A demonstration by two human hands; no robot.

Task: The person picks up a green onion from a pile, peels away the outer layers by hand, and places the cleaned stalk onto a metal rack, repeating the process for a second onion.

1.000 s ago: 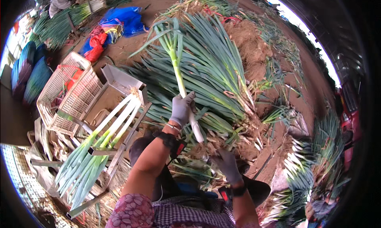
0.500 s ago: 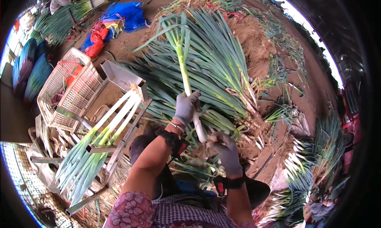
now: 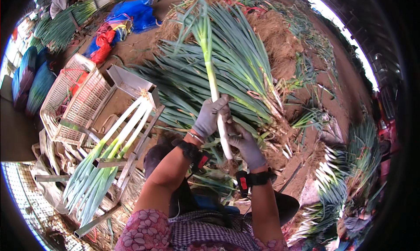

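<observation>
A long green onion (image 3: 210, 71) slants upright in front of me, leaves at the top and bare white root end below. My left hand (image 3: 210, 118), in a grey glove, is closed around its white stem. My right hand (image 3: 247, 147), also gloved, has its curled fingers against the stem just below the left hand's fingertips; the stem partly hides their tips. Behind them lies a large heap of green onions (image 3: 236, 67), roots to the right. On my left, a few white-stemmed green onions (image 3: 127, 128) rest on a metal rack (image 3: 127, 176), roots against its metal end box (image 3: 131, 82).
A cream plastic basket (image 3: 76, 98) stands beyond the rack. Blue sheeting (image 3: 135, 12) and a red bag (image 3: 103, 47) lie on the soil further off. More bundled onions (image 3: 332, 176) lie to the right. At the upper left a person (image 3: 59, 5) is near another onion pile.
My right hand has moved up from the root end to the stem near my left hand. The held onion has shifted slightly right and turned more upright.
</observation>
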